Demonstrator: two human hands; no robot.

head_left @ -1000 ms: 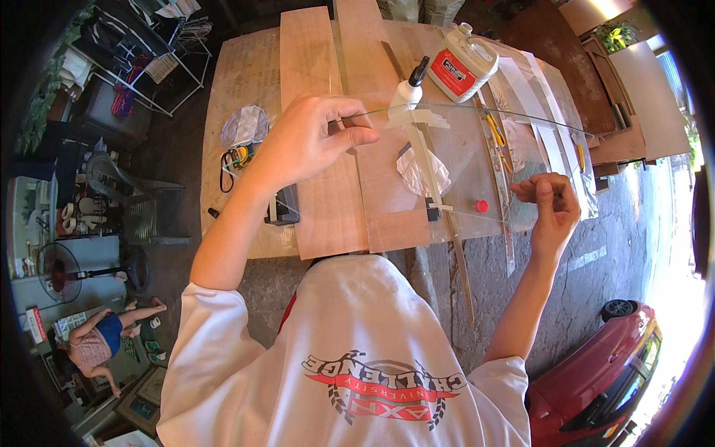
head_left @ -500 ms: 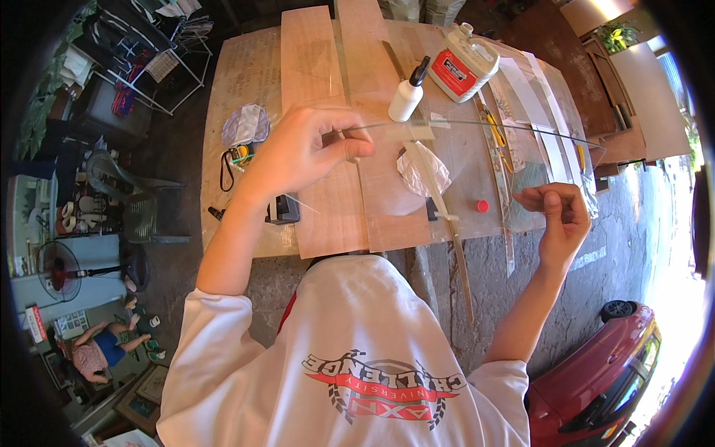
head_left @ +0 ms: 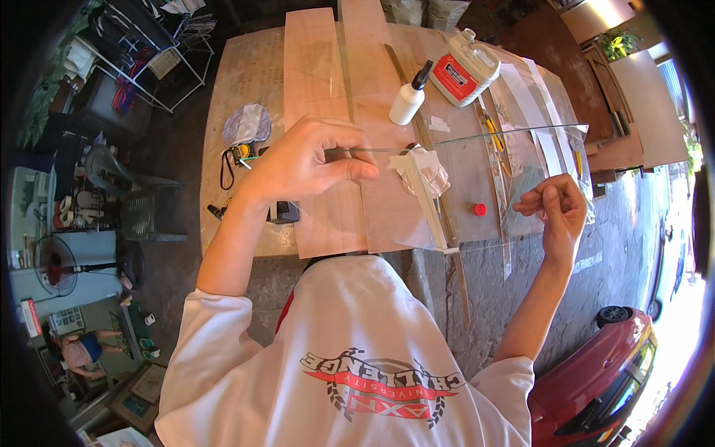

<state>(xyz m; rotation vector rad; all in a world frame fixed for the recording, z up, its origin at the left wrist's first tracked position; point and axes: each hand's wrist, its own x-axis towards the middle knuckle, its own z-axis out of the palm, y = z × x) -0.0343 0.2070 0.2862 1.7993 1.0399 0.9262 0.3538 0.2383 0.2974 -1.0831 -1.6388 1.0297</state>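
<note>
A clear glass sheet (head_left: 488, 175) hangs level above the worktable, held between my two hands. My left hand (head_left: 316, 156) is closed on its left part, thumb below and fingers curled over the edge. My right hand (head_left: 555, 208) has curled fingers and thumb at the sheet's right side; the contact is hard to see through the glass. A pale strip of tape (head_left: 427, 197) runs across the sheet near its middle, towards my body. Under the glass lie a crumpled white cloth (head_left: 439, 179) and a red cap (head_left: 480, 210).
Wooden boards (head_left: 316, 74) lie on the table. A white bottle with black nozzle (head_left: 407, 100) and a white jug with red label (head_left: 465, 71) stand at the back. A yellow cutter (head_left: 494, 134), a tape measure (head_left: 240, 153) and a black box (head_left: 283, 213) lie around.
The glass sheet has tilted and come nearer to my body, its tape strip now showing longer. My left hand has lowered slightly; my right hand has shifted only a little.
</note>
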